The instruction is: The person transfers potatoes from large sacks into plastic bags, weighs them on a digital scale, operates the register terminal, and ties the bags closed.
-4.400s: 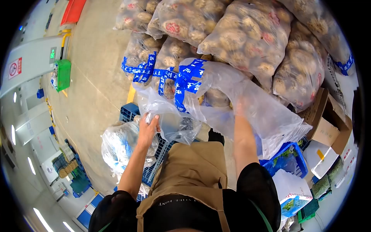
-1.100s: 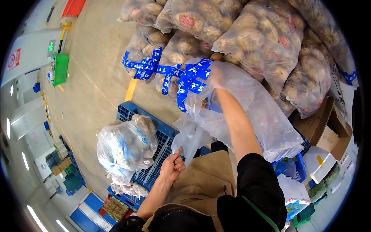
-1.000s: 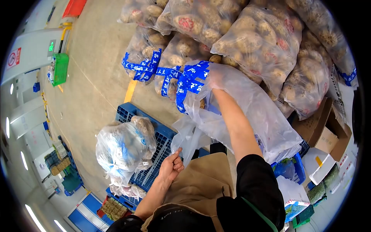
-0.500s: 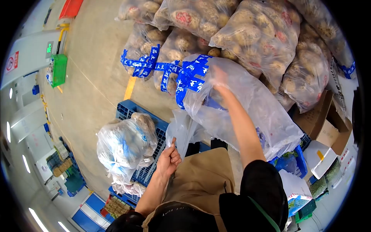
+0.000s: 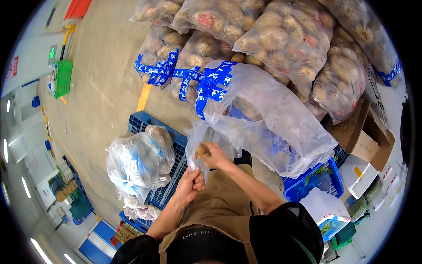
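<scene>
My left hand (image 5: 190, 185) is closed on the rim of a small clear plastic bag (image 5: 198, 131). Just above it, my right hand (image 5: 216, 157) grips a brown potato (image 5: 202, 151) at the mouth of this bag. Beyond them lies a large clear sack (image 5: 246, 83), its side gaping, with blue printed tape (image 5: 215, 86) at its far left end. Some potatoes (image 5: 246, 108) show dimly inside the sack.
Full potato sacks (image 5: 281, 39) are piled at the back. On the left, filled plastic bags (image 5: 136, 163) sit on a blue pallet (image 5: 179, 152). A blue crate (image 5: 303, 189), a cardboard box (image 5: 365, 136) and a white box (image 5: 327, 213) stand at right.
My right hand has come back from the large sack to the small bag with a potato in it. My left hand still holds the small bag in about the same place.
</scene>
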`<state>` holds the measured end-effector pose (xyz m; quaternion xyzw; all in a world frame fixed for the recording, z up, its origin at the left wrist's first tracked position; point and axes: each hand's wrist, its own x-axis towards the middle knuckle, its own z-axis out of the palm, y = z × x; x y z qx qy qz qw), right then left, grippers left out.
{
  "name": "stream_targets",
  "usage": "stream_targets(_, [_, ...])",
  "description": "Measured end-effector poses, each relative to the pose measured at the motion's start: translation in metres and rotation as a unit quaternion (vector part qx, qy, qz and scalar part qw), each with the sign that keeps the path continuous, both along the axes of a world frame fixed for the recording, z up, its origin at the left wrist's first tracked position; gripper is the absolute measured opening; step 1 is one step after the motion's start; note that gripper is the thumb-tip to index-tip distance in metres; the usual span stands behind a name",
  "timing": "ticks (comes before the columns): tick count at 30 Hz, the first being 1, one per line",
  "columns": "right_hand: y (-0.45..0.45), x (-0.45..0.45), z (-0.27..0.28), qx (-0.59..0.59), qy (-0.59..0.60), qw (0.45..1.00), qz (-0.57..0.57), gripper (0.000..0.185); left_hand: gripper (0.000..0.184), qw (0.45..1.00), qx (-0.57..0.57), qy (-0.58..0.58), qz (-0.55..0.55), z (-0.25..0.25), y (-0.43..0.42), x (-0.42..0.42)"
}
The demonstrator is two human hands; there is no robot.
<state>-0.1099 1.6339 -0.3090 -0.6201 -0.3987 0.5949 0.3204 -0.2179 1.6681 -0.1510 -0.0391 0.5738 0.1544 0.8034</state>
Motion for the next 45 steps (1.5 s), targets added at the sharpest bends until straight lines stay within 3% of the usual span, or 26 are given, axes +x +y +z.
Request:
stream_targets(1, [0.001,-0.009,-0.004,0.079,-0.059,0.995,0.016,0.042,0.046,1.0,0.002,-0.003,0.006,0.004,-0.002,0.0])
stream_targets(4, [0.039,0.04,0.003,-0.038,-0.017,0.998,-0.045,0.025,0.051,0.999,0.015,-0.014,0.038,0.014,0.0,-0.008])
stream_targets(6, [0.071,0.079,-0.003,0.024,-0.178,0.952,-0.248,0.014,0.05,1.0,0.017,-0.007,0.025,-0.006,-0.001,-0.036])
stream_targets(8, [0.1,0.091,-0.068,0.173,-0.345,0.899,-0.209,0.009,0.046,0.999,0.037,0.025,0.026,-0.008,0.002,-0.038])
stream_targets(9, [0.116,0.089,-0.099,0.185,-0.358,0.905,-0.136,0.01,0.045,0.999,0.03,0.03,0.024,-0.01,0.002,-0.036])
stream_targets(11, [0.135,0.068,-0.142,0.116,-0.351,0.929,0.009,0.011,0.044,0.999,0.021,0.043,0.025,-0.015,0.005,-0.032])
stream_targets(14, [0.126,0.033,-0.16,0.026,-0.353,0.926,0.129,0.012,0.041,0.998,0.027,0.049,0.017,-0.018,0.003,-0.024])
stream_targets(26, [0.179,0.032,-0.178,-0.062,-0.346,0.931,0.102,0.019,0.041,0.997,0.024,0.041,0.06,-0.022,0.006,-0.021])
stream_targets(30, [0.181,0.074,-0.172,-0.08,-0.245,0.966,0.02,0.022,0.041,0.996,0.022,0.045,0.071,-0.026,0.003,-0.022])
stream_targets(34, [0.166,0.129,-0.144,-0.141,0.025,0.98,-0.136,0.024,0.04,0.996,0.027,0.054,0.068,-0.03,0.005,-0.026])
stream_targets(37, [0.129,0.167,-0.096,-0.181,0.203,0.936,-0.224,0.026,0.045,0.995,0.031,0.044,0.079,-0.024,0.007,-0.029])
stream_targets(40, [0.077,0.187,-0.038,-0.191,0.243,0.901,-0.304,0.035,0.041,0.996,0.027,0.063,0.055,-0.022,0.007,-0.03])
stream_targets(43, [-0.004,0.213,-0.048,-0.337,0.504,0.708,-0.361,0.039,0.04,0.996,0.048,0.047,0.058,-0.024,0.002,-0.036])
stream_targets(45, [-0.04,0.204,-0.027,-0.226,0.574,0.711,-0.336,0.045,0.04,0.996,0.06,0.031,0.064,-0.017,0.003,-0.035])
